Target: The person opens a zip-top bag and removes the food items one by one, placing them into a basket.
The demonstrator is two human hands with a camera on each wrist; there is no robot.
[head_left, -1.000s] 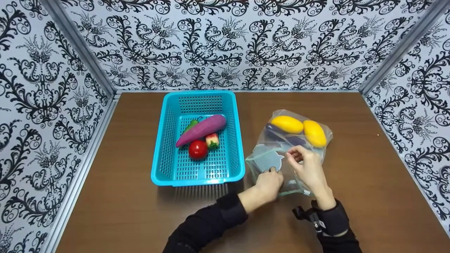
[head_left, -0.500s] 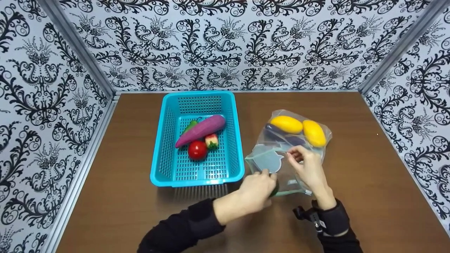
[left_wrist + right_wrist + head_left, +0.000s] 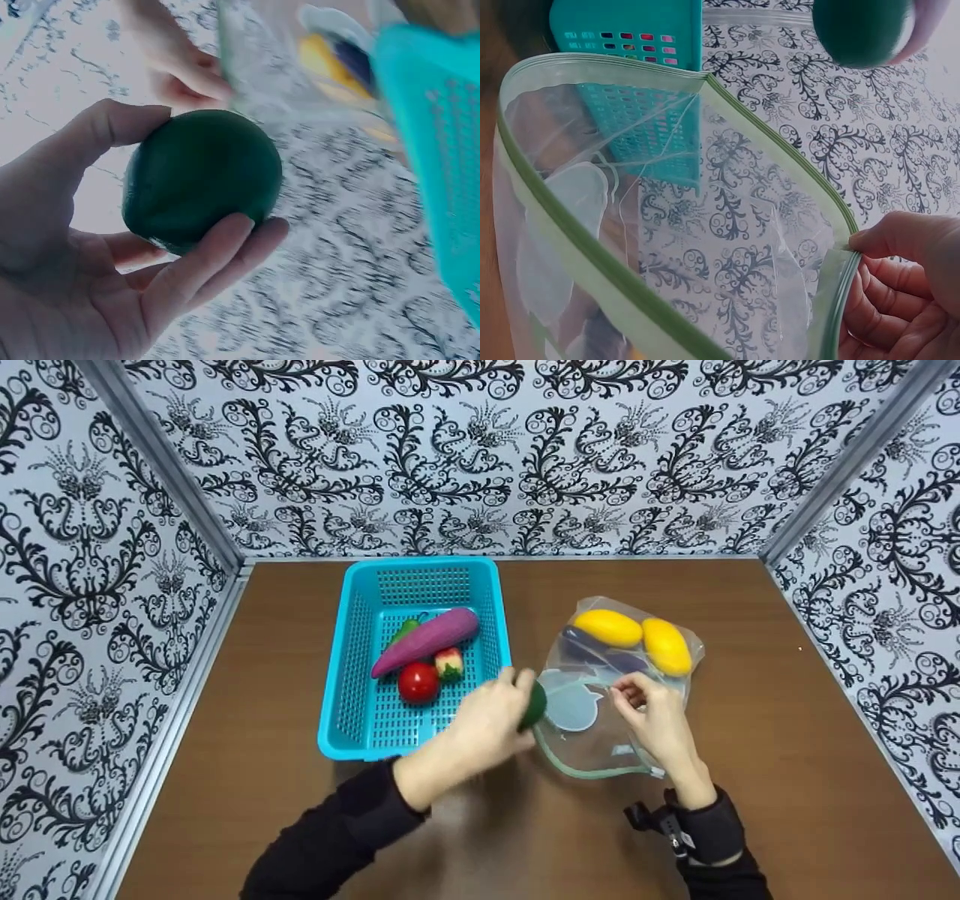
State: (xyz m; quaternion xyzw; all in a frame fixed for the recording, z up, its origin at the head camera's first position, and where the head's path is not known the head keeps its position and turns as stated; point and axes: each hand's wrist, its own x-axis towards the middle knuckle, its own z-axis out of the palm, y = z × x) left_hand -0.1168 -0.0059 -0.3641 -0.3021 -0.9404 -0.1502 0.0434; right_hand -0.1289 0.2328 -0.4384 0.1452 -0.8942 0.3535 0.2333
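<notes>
My left hand (image 3: 484, 720) holds a dark green, rounded fruit (image 3: 202, 180) between thumb and fingertips, over the basket's right front corner. The fruit is outside the clear zip bag (image 3: 600, 742) and to its left. My right hand (image 3: 660, 720) pinches the green-edged mouth of the bag, which gapes wide in the right wrist view. Two yellow mangoes (image 3: 667, 647) and a dark purple eggplant (image 3: 585, 643) lie in the far end of the bag, partly veiled by the plastic.
A blue plastic basket (image 3: 424, 564) stands left of the bag. Inside are a long purple vegetable (image 3: 427, 641), a red tomato (image 3: 418, 683), a small red-and-cream piece (image 3: 449, 660) with green leaves, and a green pepper (image 3: 405, 628). Patterned walls (image 3: 480, 457) enclose the brown table (image 3: 787, 750).
My left hand has come out of the bag's mouth and moved left toward the basket, bringing the dark green fruit along. The right hand keeps its pinch on the bag edge.
</notes>
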